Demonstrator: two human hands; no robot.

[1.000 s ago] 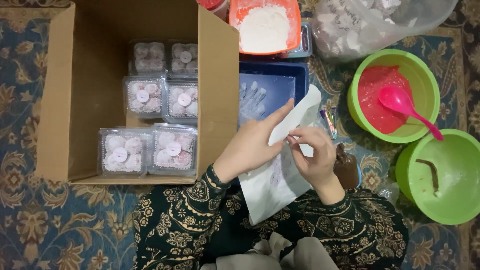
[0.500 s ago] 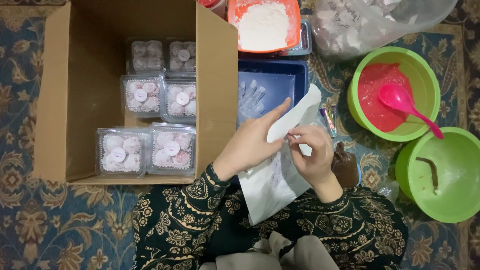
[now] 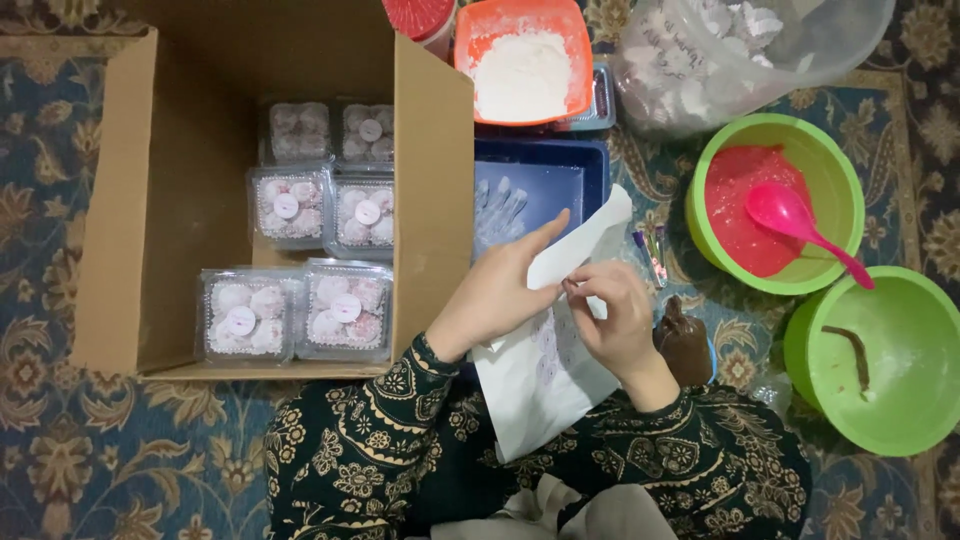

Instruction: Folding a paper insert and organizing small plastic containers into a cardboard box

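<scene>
You are holding a white sticker sheet (image 3: 545, 385) over your lap, just in front of the blue tray (image 3: 590, 175). Your left hand (image 3: 495, 295) is lying across the sheet's folded-up top, fingers pressed together and stretched toward its upper edge. Your right hand (image 3: 615, 315) is curling beside it, thumb and forefinger pinching at the sheet's surface. The cardboard box (image 3: 435, 180) with clear packs of sweets (image 3: 295, 315) is sitting to your left. A green bowl (image 3: 835, 185) with red filling and a pink spoon (image 3: 790, 215) is sitting to your right.
</scene>
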